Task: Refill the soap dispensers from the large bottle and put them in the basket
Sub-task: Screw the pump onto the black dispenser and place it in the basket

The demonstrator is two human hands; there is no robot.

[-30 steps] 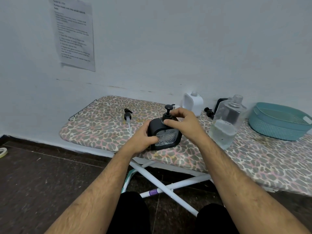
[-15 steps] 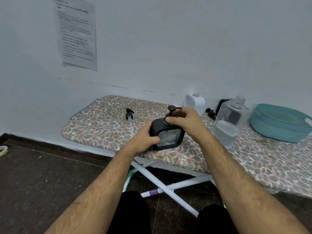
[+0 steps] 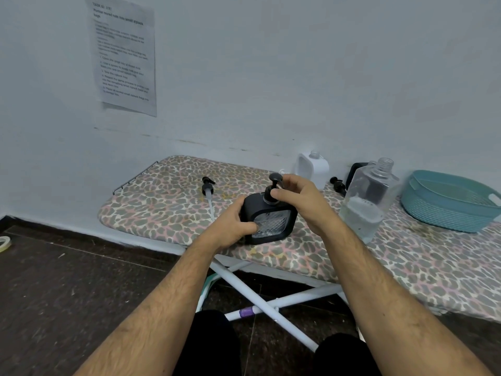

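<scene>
A black soap dispenser point(image 3: 267, 218) with a clear ribbed front window is held upright on the leopard-print ironing board point(image 3: 173, 202), near its front edge. Its lower left side is gripped by the left hand point(image 3: 230, 226), the fingers curled round the body and the thumb laid across the window. The collar at the base of the black pump head point(image 3: 275, 181) is pinched by the right hand point(image 3: 298, 199), thumb and fingertips closed on it; whether the pump is fully seated cannot be told from this angle. A loose pump with a pale tube point(image 3: 208, 192) is seen lying flat on the board to the left, apart from the hands. A white dispenser point(image 3: 314, 168), uncapped, is set against the wall behind. The large clear bottle point(image 3: 366, 202), open and partly filled, stands just right of the right wrist. Behind it another dark dispenser point(image 3: 355, 170) is partly hidden, a second loose pump point(image 3: 337, 184) beside it. The teal basket point(image 3: 450, 204) sits at the far right. A printed sheet point(image 3: 124, 54) is fixed to the wall.
</scene>
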